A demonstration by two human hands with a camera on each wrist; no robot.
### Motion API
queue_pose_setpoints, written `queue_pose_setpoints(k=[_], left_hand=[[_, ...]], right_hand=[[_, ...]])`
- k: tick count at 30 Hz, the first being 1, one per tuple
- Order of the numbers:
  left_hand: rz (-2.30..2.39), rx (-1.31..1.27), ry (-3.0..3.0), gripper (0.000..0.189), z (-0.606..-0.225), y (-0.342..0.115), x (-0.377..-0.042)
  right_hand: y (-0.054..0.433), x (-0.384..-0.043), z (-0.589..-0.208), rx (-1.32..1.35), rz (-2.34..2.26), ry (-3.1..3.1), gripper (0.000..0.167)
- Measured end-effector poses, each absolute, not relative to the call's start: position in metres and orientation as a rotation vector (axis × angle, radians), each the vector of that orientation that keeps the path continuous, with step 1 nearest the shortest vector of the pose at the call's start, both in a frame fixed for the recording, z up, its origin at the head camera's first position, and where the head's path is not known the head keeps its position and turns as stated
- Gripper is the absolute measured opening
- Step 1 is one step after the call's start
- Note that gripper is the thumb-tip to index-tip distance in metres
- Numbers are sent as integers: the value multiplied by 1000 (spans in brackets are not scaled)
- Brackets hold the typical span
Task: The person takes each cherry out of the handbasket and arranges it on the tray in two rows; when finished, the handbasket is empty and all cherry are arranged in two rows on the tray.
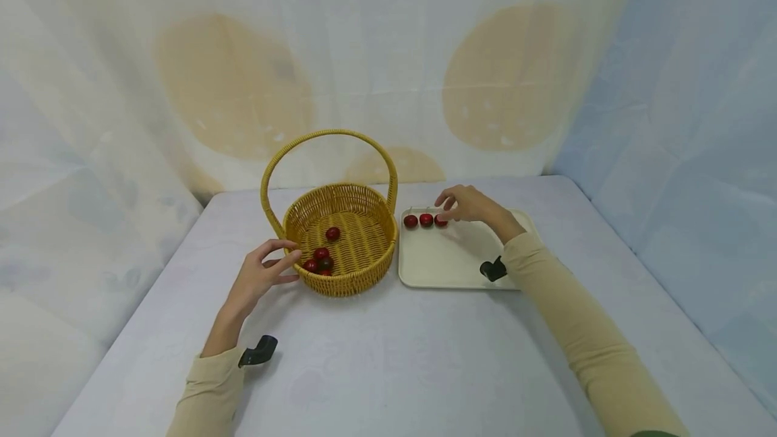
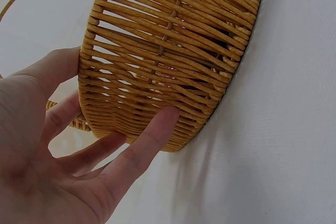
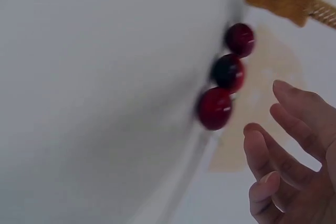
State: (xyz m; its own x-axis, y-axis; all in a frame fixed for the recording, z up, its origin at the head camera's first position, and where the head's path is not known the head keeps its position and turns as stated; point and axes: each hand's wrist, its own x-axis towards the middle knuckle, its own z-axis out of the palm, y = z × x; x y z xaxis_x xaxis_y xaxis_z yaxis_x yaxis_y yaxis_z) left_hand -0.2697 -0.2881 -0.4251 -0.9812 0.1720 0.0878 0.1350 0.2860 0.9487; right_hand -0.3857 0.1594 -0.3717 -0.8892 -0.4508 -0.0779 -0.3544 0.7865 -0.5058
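A yellow woven basket (image 1: 340,286) with a tall hoop handle holds several dark red cherries (image 1: 332,234), most gathered at its left front. My left hand (image 1: 257,278) is at the basket's left side, its fingers spread and lightly touching the woven wall (image 2: 157,51). On the white tray (image 1: 449,261), three cherries (image 1: 427,220) form a row along the back left edge. My right hand (image 1: 470,204) hovers over the row's right end, fingers loosely bent. In the right wrist view nothing lies between those fingers, and a gap separates them from the nearest cherry (image 3: 214,108).
The tray stands close to the basket's right side on a pale cloth-covered table (image 1: 376,363). The basket handle (image 1: 330,132) arches high above the bowl. A patterned curtain (image 1: 376,73) hangs behind the table, with more fabric at both sides.
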Motion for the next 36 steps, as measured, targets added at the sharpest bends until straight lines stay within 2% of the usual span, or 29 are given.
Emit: queue_pose_setpoints(k=[9,18,28,36], left_hand=[[1819,289,2506,55,-424,-288,-268],[1834,263,2485,56,-424,-287,-268],[1851,248,2446,50,-413,-284,-262],[1845,281,2476,50,-422,-287,-269]], right_hand=[[134,-368,-340,-816,-721,2812,33],[104,-353,-328,-964,-704,2756,34],[67,-346,-330,-1097,-632,2748,32],[35,-347,-342,-1151,-619,2685,30]])
